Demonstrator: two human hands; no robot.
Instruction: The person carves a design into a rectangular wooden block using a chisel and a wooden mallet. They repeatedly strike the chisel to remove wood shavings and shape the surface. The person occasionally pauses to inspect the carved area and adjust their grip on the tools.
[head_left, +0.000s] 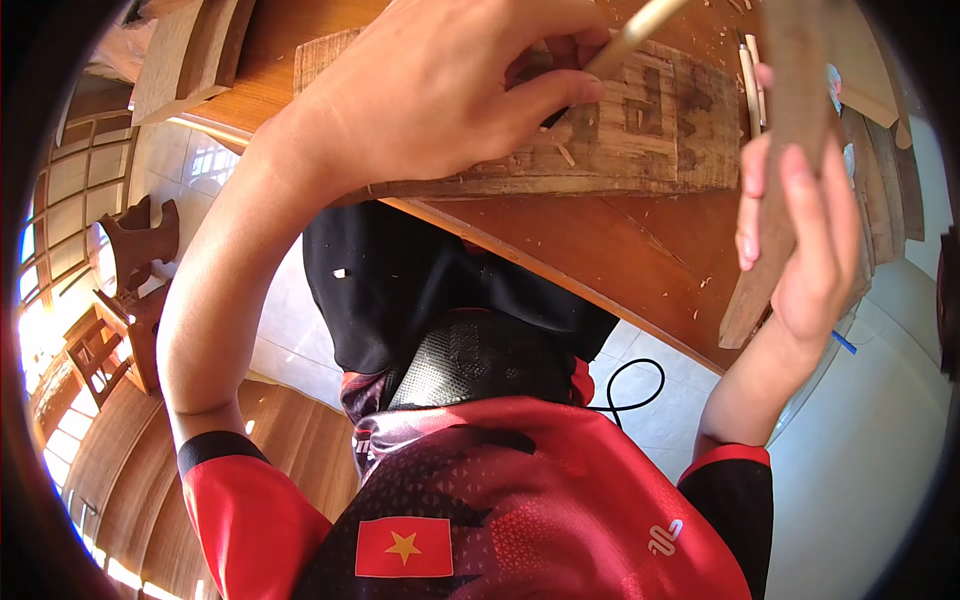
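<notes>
A carved wooden board [690, 130] lies on the wooden table, with square-cornered recesses cut into its face and a few shavings on it. My left hand [450, 95] rests over the board's left part, its fingers closed round a chisel [648, 28] with a pale round handle. A short dark piece of the tool shows below the fingers at the board; the hand hides most of the rest. To the right, my right hand [810, 225] is closed round a long flat wooden bar [798, 95], held up beside the board's right end. The bar's top runs out of view.
The table [640, 245] has its front edge just before my lap, with chips scattered on it. Slim tools [750, 85] lie beyond the board's right end. A thick wood block [195, 60] sits at the far left. Wooden furniture [130, 250] stands on the tiled floor to the left.
</notes>
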